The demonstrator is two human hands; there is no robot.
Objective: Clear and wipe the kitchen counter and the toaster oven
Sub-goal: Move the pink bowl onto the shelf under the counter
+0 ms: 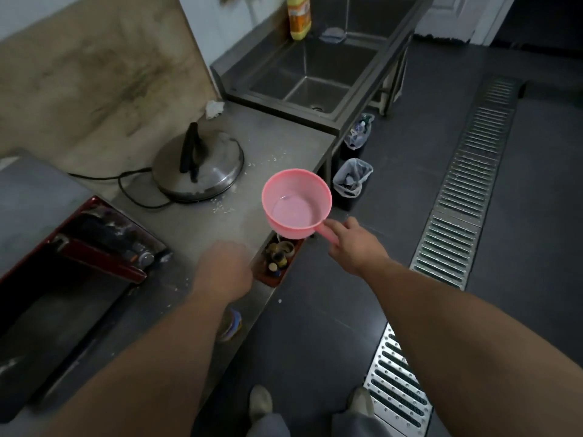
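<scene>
Now | R hand (353,244) fingers pinch pink scoop (296,203) handle, bowl ahead-left of fingers, over worktop (277,143) edge | L hand (225,269) blurred, fingers: can't tell

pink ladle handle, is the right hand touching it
Touching. The head view shows the right hand with fingers curled round the handle of the pink ladle.

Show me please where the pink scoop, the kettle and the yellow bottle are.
pink scoop (295,212), head view, on the inside bottom of its bowl.
kettle (217,164), head view, on the shiny metal lid right of the black handle.
yellow bottle (299,18), head view, on the middle of its label.
</scene>
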